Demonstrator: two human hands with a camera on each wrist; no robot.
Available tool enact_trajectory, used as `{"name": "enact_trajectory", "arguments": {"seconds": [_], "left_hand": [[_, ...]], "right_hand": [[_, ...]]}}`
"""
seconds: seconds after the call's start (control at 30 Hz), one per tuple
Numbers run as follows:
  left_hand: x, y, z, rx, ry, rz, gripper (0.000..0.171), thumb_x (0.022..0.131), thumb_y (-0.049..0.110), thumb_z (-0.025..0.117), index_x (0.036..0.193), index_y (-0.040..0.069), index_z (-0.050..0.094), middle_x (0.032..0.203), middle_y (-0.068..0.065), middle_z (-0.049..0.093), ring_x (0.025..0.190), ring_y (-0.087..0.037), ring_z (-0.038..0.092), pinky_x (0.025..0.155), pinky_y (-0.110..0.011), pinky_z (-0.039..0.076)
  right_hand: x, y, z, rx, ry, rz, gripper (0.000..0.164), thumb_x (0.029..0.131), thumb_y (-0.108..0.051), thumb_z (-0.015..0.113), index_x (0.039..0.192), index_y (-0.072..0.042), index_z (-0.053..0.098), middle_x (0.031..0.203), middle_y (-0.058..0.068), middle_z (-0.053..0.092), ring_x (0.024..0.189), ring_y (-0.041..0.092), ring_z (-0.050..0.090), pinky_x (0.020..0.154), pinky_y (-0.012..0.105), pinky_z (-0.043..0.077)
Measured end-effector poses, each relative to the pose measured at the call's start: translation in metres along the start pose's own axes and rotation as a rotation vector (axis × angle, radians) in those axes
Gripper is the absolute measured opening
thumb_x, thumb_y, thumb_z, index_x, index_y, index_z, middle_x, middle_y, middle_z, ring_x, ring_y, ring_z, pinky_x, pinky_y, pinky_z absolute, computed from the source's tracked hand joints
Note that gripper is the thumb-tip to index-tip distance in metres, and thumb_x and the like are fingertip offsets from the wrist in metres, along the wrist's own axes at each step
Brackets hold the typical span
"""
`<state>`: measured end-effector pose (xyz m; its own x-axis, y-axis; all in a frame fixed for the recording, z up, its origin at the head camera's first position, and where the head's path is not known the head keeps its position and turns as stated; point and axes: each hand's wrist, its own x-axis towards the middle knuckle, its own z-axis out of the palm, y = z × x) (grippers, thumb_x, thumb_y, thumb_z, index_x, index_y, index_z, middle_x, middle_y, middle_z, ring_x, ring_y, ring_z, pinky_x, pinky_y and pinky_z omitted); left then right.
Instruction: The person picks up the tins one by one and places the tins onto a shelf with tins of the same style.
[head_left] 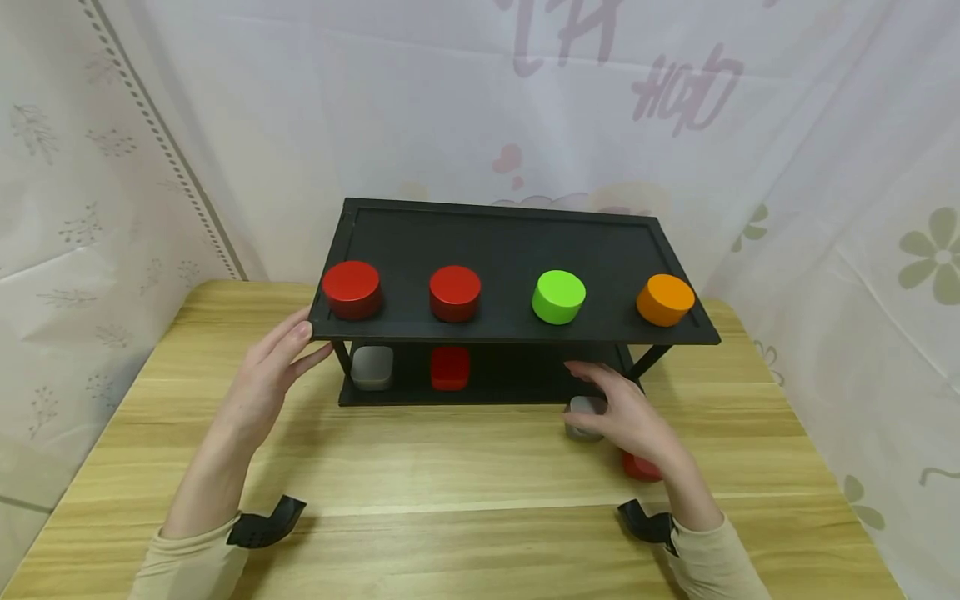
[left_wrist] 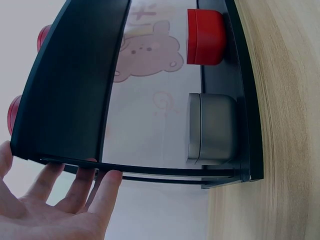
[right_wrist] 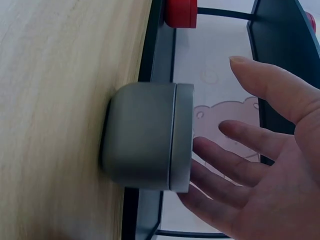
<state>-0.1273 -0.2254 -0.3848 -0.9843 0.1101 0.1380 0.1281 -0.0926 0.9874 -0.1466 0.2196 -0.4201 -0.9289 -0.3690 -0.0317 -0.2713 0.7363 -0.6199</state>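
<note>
My left hand (head_left: 258, 387) grips the left end of a two-tier black shelf (head_left: 495, 258), thumb on the upper board's edge and fingers beneath it. In the left wrist view the fingertips (left_wrist: 112, 177) press against that edge. My right hand (head_left: 630, 417) hovers with loosely spread fingers over a grey tin (head_left: 587, 405) standing on the table before the shelf's right end. The right wrist view shows the fingers beside the lid of this grey tin (right_wrist: 140, 135), not wrapped round it; contact is hard to tell. A red tin (head_left: 639, 467) sits partly hidden under the right wrist.
Along the upper board's front stand two round red tins (head_left: 352, 292), a green tin (head_left: 558, 297) and an orange tin (head_left: 664, 300). The lower board holds a silver tin (head_left: 372, 369) and a square red tin (head_left: 450, 369). Printed cloth (head_left: 420, 108) hangs behind the wooden table (head_left: 420, 533).
</note>
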Motion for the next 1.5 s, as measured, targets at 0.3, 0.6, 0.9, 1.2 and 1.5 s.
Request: {"name": "enact_trajectory", "arguments": {"seconds": [0.3, 0.6, 0.9, 1.2, 1.5], "left_hand": [[0.000, 0.000, 0.000, -0.001, -0.003, 0.003, 0.043, 0.101, 0.021, 0.041, 0.141, 0.006, 0.042, 0.141, 0.003, 0.046, 0.129, -0.003, 0.043, 0.098, -0.017, 0.046], [0.000, 0.000, 0.000, -0.001, -0.009, 0.006, 0.043, 0.101, 0.020, 0.040, 0.142, 0.007, 0.042, 0.142, 0.001, 0.045, 0.131, -0.005, 0.040, 0.099, -0.018, 0.046], [0.000, 0.001, 0.001, 0.014, -0.006, -0.003, 0.043, 0.101, 0.021, 0.040, 0.142, 0.007, 0.042, 0.143, 0.001, 0.044, 0.130, -0.005, 0.040, 0.098, -0.016, 0.046], [0.000, 0.001, 0.000, 0.017, -0.007, -0.003, 0.043, 0.101, 0.021, 0.040, 0.142, 0.008, 0.042, 0.143, 0.001, 0.044, 0.131, -0.005, 0.040, 0.098, -0.016, 0.046], [0.000, 0.000, 0.000, -0.005, -0.013, 0.008, 0.042, 0.101, 0.020, 0.040, 0.141, 0.006, 0.042, 0.141, 0.002, 0.046, 0.130, -0.004, 0.041, 0.099, -0.017, 0.046]], "right_hand": [[-0.006, 0.006, -0.004, -0.022, -0.042, 0.017, 0.072, 0.076, -0.035, 0.078, 0.138, -0.019, 0.046, 0.139, -0.001, 0.051, 0.125, 0.021, 0.050, 0.100, 0.045, 0.044], [-0.010, 0.011, -0.007, -0.013, -0.074, -0.003, 0.072, 0.074, -0.030, 0.080, 0.136, -0.015, 0.048, 0.137, 0.005, 0.052, 0.119, 0.025, 0.053, 0.098, 0.048, 0.046], [-0.012, 0.016, -0.010, -0.025, -0.110, 0.026, 0.072, 0.071, -0.025, 0.083, 0.134, -0.014, 0.050, 0.135, 0.005, 0.054, 0.112, 0.022, 0.055, 0.095, 0.046, 0.048], [-0.011, 0.018, -0.010, -0.042, -0.132, 0.062, 0.071, 0.070, -0.027, 0.083, 0.132, -0.016, 0.051, 0.130, 0.003, 0.056, 0.108, 0.020, 0.056, 0.090, 0.042, 0.049], [-0.011, 0.022, -0.008, -0.060, -0.137, 0.091, 0.064, 0.068, -0.024, 0.084, 0.125, -0.020, 0.054, 0.118, 0.000, 0.059, 0.100, 0.018, 0.056, 0.084, 0.035, 0.049]]}}
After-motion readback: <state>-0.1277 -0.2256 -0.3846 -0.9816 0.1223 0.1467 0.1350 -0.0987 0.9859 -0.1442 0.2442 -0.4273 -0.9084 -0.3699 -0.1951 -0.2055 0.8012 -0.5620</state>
